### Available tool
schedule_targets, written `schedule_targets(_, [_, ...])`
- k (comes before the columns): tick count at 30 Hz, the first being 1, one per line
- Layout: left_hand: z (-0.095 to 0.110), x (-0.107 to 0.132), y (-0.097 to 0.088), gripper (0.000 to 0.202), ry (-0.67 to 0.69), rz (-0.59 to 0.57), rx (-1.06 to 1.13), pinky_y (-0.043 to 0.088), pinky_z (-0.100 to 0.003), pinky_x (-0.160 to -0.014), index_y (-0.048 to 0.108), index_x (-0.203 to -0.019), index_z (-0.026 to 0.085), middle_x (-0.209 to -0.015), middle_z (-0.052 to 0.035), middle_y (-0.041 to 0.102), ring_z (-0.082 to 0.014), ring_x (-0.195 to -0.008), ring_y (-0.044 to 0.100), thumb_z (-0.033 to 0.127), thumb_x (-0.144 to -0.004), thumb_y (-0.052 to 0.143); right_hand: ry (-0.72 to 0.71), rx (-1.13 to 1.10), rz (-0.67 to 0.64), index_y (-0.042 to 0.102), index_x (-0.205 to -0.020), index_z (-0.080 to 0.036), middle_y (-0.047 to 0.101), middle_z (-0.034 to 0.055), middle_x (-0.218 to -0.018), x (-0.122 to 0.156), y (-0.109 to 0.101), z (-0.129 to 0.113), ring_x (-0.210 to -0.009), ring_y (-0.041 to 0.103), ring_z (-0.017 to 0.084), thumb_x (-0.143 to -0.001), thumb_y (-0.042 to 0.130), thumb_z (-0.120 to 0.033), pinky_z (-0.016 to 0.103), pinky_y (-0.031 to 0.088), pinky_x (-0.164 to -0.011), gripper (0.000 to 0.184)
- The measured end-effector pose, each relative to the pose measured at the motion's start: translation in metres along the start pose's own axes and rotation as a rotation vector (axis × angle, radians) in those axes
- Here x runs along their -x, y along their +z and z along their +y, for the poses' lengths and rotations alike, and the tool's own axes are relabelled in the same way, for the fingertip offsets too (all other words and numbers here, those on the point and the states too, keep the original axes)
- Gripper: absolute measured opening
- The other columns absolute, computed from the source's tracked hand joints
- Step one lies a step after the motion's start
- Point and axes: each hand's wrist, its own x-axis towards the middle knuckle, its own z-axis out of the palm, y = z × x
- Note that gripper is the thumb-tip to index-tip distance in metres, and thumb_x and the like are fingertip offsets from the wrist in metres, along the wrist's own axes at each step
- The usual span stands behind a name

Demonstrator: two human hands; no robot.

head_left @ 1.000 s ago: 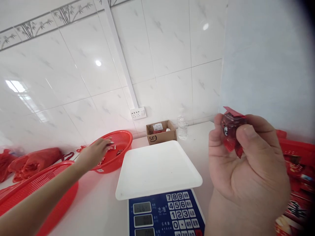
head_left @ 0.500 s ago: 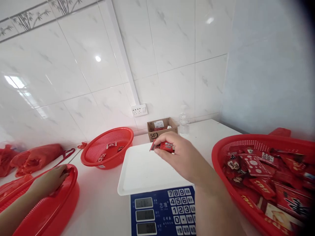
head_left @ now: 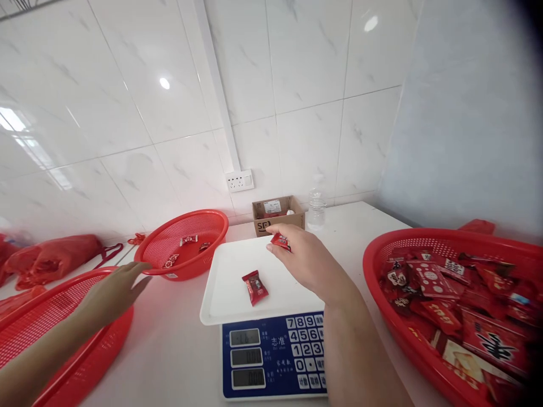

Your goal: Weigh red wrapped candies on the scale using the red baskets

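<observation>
Over the white pan [head_left: 229, 260] of a digital scale [head_left: 271, 356], my right hand [head_left: 297, 254] grips a small red snack packet [head_left: 280, 241] between thumb and fingers. Another red snack packet [head_left: 255, 287] lies on the pan, below and left of that hand. My left hand [head_left: 116, 288] is above the rim of the near-left red basket [head_left: 123, 333], its fingers stretched out and nothing in them. A back red basket [head_left: 212, 226] with a few wrapped snacks stands just beyond the left fingertips.
To the right, a large red basket [head_left: 373, 271] is heaped with red snack packets. A cardboard box [head_left: 278, 217] and a clear plastic bottle [head_left: 317, 206] stand by the wall. Red plastic bags [head_left: 55, 260] lie at far left. A socket [head_left: 240, 181] is on the wall.
One red snack packet now lies on the scale pan, released from my right hand, which still holds another. My left hand has risen from the near-left basket and moved right, its fingers now extended.
</observation>
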Motion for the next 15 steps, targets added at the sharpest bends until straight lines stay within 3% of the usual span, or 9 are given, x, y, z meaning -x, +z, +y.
schedule_targets(7, [0.108, 0.009, -0.002, 0.043, 0.377, -0.153, 0.229, 0.044, -0.036, -0.095, 0.049, -0.124, 0.027, -0.133, -0.0051, 0.052, -0.0232, -0.12, 0.05, 0.05, -0.09, 0.035, -0.011, -0.036, -0.018, 0.053, -0.125, -0.027, 0.056, 0.0037, -0.13, 0.002, 0.004, 0.002, -0.116, 0.053, 0.024, -0.088, 0.047, -0.033, 0.044, 0.044, -0.093, 0.038])
schedule_targets(13, [0.177, 0.018, 0.01, 0.057, 0.634, -0.279, 0.394, 0.034, -0.039, -0.108, 0.019, -0.144, 0.026, -0.154, -0.0083, 0.019, -0.0215, -0.137, 0.026, 0.045, -0.093, 0.034, -0.044, -0.057, -0.005, 0.053, -0.125, -0.025, 0.057, 0.0039, -0.129, 0.003, -0.003, -0.004, -0.118, 0.052, 0.022, -0.088, 0.048, -0.033, 0.041, 0.043, -0.096, 0.038])
schedule_targets(15, [0.196, 0.017, 0.017, 0.062, 0.717, -0.265, 0.389, 0.032, -0.043, -0.108, 0.016, -0.145, 0.026, -0.154, -0.0099, 0.017, -0.0251, -0.139, 0.019, 0.048, -0.092, 0.037, -0.045, -0.074, -0.019, 0.054, -0.124, -0.025, 0.057, 0.0036, -0.129, 0.004, -0.004, -0.006, -0.118, 0.051, 0.022, -0.088, 0.048, -0.033, 0.04, 0.043, -0.096, 0.038])
